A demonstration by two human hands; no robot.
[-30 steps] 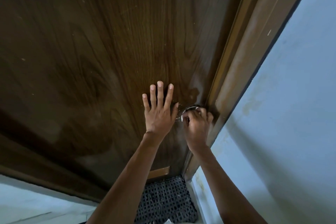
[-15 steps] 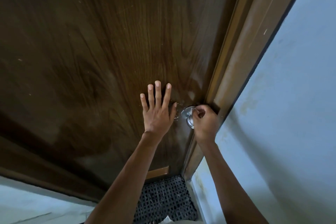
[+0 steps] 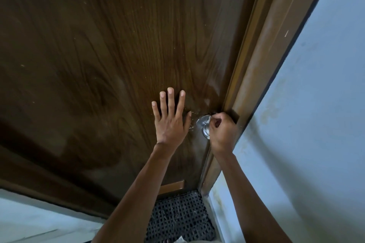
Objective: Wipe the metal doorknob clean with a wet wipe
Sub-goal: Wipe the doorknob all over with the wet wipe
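**Right hand wiping at the doorknob while the left is bracing on the door**

The metal doorknob (image 3: pixel 203 128) is sticking out of the door (image 3: pixel 98 55) close to its latch edge, directly under the curled fingers (image 3: pixel 218 120) of the right hand (image 3: pixel 222 133). Those fingers are closing tightly over the knob's right side and are pinching a small pale scrap of wet wipe (image 3: pixel 208 118) against the metal; only a sliver of the wipe is showing at the fingertips, and the knob's round plate and left half are staying uncovered.

Just left of the knob, the left hand (image 3: pixel 170 124) is lying flat on the dark wood-grain door with its fingers (image 3: pixel 170 100) straight and spread, holding nothing. Its thumb is reaching toward the knob without touching it.

Immediately right of the right hand's knuckles, the brown door frame (image 3: pixel 266 55) is running up and away, and beyond it a pale blue wall (image 3: pixel 316 124) is filling that side. Below both forearms, a dark woven mat (image 3: pixel 177 219) is lying on the floor at the foot of the door.
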